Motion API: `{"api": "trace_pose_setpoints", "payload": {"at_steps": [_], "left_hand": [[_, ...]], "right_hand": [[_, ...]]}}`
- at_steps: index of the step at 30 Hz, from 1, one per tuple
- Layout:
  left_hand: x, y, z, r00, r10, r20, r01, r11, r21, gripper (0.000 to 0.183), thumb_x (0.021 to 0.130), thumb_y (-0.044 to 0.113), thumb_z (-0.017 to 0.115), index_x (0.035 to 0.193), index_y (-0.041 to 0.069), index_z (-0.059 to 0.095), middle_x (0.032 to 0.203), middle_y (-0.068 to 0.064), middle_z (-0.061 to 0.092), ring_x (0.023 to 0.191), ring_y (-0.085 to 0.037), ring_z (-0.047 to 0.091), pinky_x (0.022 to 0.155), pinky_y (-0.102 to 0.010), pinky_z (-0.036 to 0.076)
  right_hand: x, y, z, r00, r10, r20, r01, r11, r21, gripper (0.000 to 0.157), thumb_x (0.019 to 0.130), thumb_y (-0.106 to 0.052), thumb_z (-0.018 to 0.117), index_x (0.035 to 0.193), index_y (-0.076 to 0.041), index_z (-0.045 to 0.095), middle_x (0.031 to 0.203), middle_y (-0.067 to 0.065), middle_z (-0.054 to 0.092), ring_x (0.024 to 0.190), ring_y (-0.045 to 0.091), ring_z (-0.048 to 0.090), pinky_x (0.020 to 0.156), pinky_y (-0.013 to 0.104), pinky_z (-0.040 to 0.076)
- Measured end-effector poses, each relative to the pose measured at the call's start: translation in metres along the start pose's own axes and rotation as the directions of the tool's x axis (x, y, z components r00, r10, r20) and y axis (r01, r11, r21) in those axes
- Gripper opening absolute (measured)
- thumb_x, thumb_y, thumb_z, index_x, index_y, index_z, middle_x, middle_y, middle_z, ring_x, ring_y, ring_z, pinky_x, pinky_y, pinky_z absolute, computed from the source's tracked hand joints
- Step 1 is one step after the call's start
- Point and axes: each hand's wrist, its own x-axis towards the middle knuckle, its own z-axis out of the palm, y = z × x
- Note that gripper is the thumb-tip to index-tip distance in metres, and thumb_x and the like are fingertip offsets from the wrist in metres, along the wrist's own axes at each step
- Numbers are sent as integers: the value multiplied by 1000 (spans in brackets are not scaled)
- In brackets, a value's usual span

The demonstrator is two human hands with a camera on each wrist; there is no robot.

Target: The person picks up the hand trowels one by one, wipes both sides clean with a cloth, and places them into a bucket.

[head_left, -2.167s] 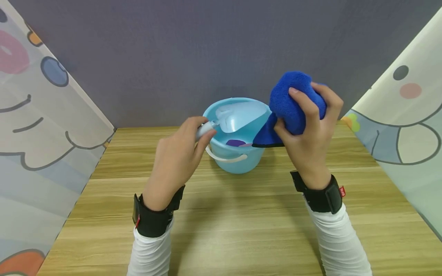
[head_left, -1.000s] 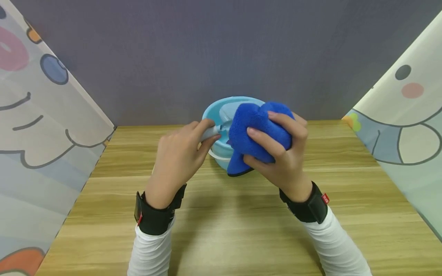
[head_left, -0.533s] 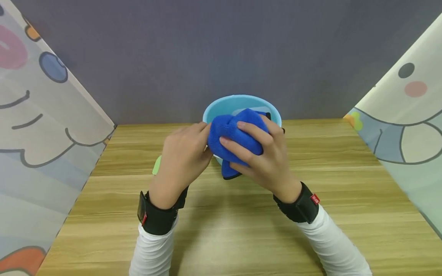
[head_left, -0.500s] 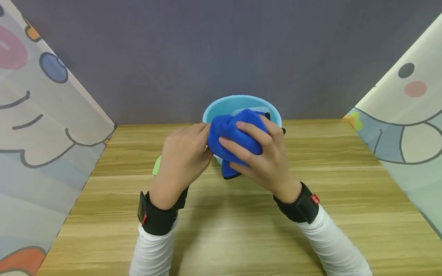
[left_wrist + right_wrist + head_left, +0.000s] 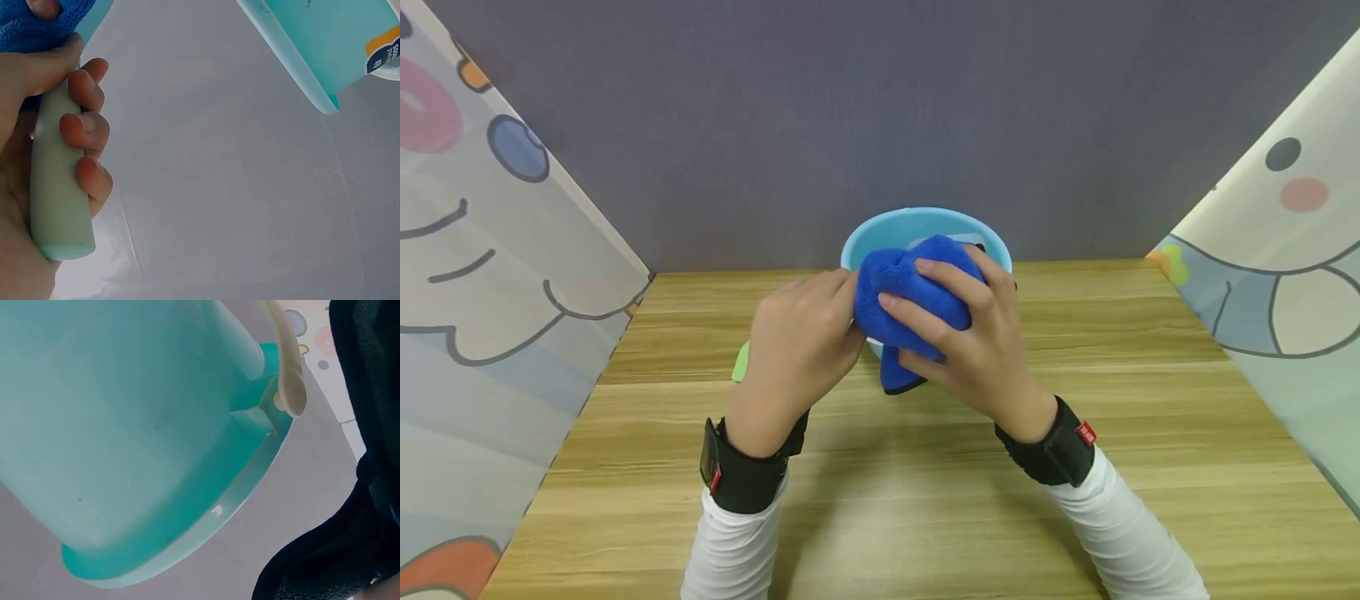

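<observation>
My left hand (image 5: 801, 354) grips the pale handle of a toy shovel (image 5: 59, 181) by its grip, fingers curled round it. With my right hand (image 5: 973, 354) I hold a bunched blue plush cloth (image 5: 906, 296) with black edging, pressed about the shovel near the left thumb. Most of the shovel's blade is hidden under the cloth and fingers. Both hands are above the near side of a light blue bucket (image 5: 906, 221), which stands upright on the table. A corner of the cloth hangs down in front of the bucket.
The wooden table (image 5: 917, 500) ends at a grey back panel (image 5: 880, 125), close behind the bucket. A light green piece (image 5: 741, 362) shows beside my left wrist. The bucket's white carrying handle (image 5: 290, 369) shows in the right wrist view. Cartoon-printed panels flank both sides.
My right hand has brought the cloth leftward and down from the bucket's right side onto the shovel, covering its blade. The left hand has kept its grip; over the last half second little has shifted.
</observation>
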Motion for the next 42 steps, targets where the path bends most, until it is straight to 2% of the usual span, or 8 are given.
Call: {"api": "trace_pose_setpoints", "payload": {"at_steps": [11,23,32,42], "left_hand": [[0,2,-1,1000,19,-8,-19,1000,20,23,79,-4,55,61,10,51,49,-1,47,40,-15,33,38,-29,24],[0,3,0,999,26,-19,-26,999,20,24,82,-2,54,61,10,51,50,-1,45,40,-15,31,39,-29,23],[0,4,-1,999,32,-19,-31,999,21,19,79,-3,54,64,9,54,51,-1,48,41,-16,34,38,-30,26],[0,4,-2,999,32,-12,-32,999,11,16,82,0,58,67,7,56,52,-2,49,41,-15,35,37,-30,28]], "right_hand": [[2,2,0,999,33,-40,-31,999,44,42,77,-35,75,113,-18,61,121,20,48,115,50,43,93,68,41],[4,2,3,995,66,-80,-63,997,35,43,73,-28,71,113,-18,62,120,20,50,113,48,44,95,66,39],[3,3,2,991,84,-100,-80,996,44,42,74,-29,69,114,-18,60,121,19,49,114,47,44,94,66,40],[5,5,0,990,92,-107,-87,995,52,41,76,-31,67,114,-18,60,122,20,48,115,47,43,94,66,41]]}}
